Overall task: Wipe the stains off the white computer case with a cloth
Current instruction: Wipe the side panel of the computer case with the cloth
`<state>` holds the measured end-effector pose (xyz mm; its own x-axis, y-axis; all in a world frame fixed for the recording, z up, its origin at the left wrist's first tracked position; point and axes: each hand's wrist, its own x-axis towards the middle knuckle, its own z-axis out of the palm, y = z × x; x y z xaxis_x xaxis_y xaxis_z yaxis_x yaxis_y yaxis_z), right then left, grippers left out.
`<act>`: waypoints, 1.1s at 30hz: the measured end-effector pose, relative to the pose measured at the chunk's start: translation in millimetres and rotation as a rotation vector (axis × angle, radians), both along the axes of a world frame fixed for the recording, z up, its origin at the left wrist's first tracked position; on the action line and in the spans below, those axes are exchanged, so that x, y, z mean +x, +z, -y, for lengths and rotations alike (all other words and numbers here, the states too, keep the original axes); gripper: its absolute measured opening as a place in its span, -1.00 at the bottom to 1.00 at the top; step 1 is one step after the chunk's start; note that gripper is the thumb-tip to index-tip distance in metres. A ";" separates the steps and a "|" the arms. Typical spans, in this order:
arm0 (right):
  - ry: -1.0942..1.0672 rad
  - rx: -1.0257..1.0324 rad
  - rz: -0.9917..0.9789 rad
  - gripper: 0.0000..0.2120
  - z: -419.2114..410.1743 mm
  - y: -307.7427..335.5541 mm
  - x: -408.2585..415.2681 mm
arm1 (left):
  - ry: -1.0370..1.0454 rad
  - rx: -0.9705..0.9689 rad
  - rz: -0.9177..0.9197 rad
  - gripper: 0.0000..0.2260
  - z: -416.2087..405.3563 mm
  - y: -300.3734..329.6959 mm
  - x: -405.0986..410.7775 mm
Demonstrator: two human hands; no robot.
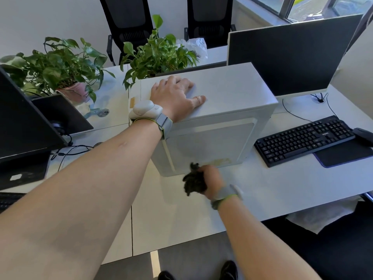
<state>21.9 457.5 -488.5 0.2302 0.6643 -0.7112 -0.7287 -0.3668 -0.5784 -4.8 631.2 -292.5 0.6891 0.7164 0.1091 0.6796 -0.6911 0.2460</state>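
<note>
The white computer case (222, 93) stands upright on the desk in the middle of the view. My left hand (175, 96) lies flat on its top, fingers spread. A yellowish stain (221, 161) shows low on the case's near side panel. My right hand (210, 180) grips a bunched dark cloth (194, 181) at the bottom edge of that panel, just left of the stain. Another small yellowish mark (132, 102) sits on the case's left end.
A black keyboard (302, 139), mouse (363, 136) and dark mouse pad (347, 153) lie right of the case. A monitor (286, 55) stands behind it. Two potted plants (60, 67) are at the back left. Another monitor (18, 118) stands at far left. Cables trail there.
</note>
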 end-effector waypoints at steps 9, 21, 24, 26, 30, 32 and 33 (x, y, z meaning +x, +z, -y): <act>-0.668 -0.266 0.218 -0.74 58.4 -38.2 105.0 | 0.001 0.007 0.000 -0.38 2.0 0.3 0.7; -0.370 -0.097 -0.124 -0.67 -32.3 -22.7 -26.7 | 0.006 0.012 0.010 -0.42 1.3 -1.0 -0.6; -0.160 -0.021 -0.083 -0.81 -22.7 -9.9 -25.4 | 0.006 0.005 0.015 -0.40 0.6 0.2 -1.0; -0.107 0.036 -0.084 -0.70 -5.9 -6.1 -5.6 | 0.004 0.008 0.015 -0.39 0.6 -0.2 -0.5; -0.406 -0.111 -0.011 -0.58 35.4 -20.2 68.7 | 0.009 0.012 0.022 -0.40 1.7 0.7 -0.3; -0.557 -0.228 0.008 -0.58 46.2 -33.3 99.5 | 0.009 0.012 0.020 -0.41 2.3 0.7 0.2; -0.515 -0.334 0.197 -0.54 47.8 -42.7 111.4 | 0.009 0.011 0.018 -0.41 2.8 0.7 0.2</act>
